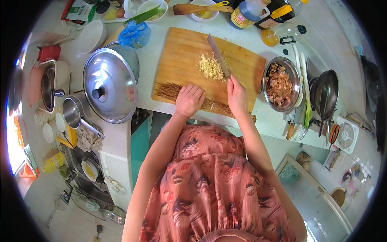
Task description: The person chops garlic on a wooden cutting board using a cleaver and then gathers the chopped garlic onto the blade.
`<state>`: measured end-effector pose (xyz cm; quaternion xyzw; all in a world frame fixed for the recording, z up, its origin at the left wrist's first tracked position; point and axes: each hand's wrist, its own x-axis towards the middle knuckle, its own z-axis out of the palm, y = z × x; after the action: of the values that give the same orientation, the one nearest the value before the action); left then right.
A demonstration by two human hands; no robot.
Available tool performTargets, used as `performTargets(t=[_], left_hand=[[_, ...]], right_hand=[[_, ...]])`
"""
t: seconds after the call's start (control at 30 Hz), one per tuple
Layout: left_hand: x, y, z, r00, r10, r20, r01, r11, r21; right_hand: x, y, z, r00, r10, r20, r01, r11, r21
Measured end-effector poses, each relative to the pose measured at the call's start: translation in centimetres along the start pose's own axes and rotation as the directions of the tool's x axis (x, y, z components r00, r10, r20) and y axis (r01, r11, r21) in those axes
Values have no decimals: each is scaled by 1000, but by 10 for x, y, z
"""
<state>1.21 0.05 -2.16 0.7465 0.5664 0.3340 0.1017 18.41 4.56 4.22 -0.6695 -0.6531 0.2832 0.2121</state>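
In my right hand (237,96) is the handle of a kitchen knife (218,56), its long blade pointing away from me. The blade lies along a heap of finely chopped pale yellow pieces (210,67), perhaps garlic or ginger. Beneath them is a wooden cutting board (178,57). My left hand (190,99) rests with curled fingers over a bundle of brown straw-like bristles (168,90) along the board's near edge. A pale tie (212,105) circles the bundle. My fingertips are hidden, so whether they grip it is unclear.
Right of the board stands a metal bowl (282,84) of minced meat. Beyond it are spring onions (306,90) and a dark wok (326,93). A lidded pot (110,86) stands left. A wooden spatula (202,9) lies across a white bowl (205,18), near sauce bottles (248,15).
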Motion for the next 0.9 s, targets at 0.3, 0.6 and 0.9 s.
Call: performTargets(t=[0.3,0.6,0.9], left_hand=[[0,0,0,1000,12,2,-12,1000,5],[1,-1,0,1000,16,9,-17,1000,17],[2,0,-1,1000,16,15,-16,1000,11]], right_hand=[[-7,-7,-7,995,85,43,-86,996,18],[-14,-1,-10,992,127,11,-127,992,3],[-20,5,-15,994,108,-3,-108,993,39]])
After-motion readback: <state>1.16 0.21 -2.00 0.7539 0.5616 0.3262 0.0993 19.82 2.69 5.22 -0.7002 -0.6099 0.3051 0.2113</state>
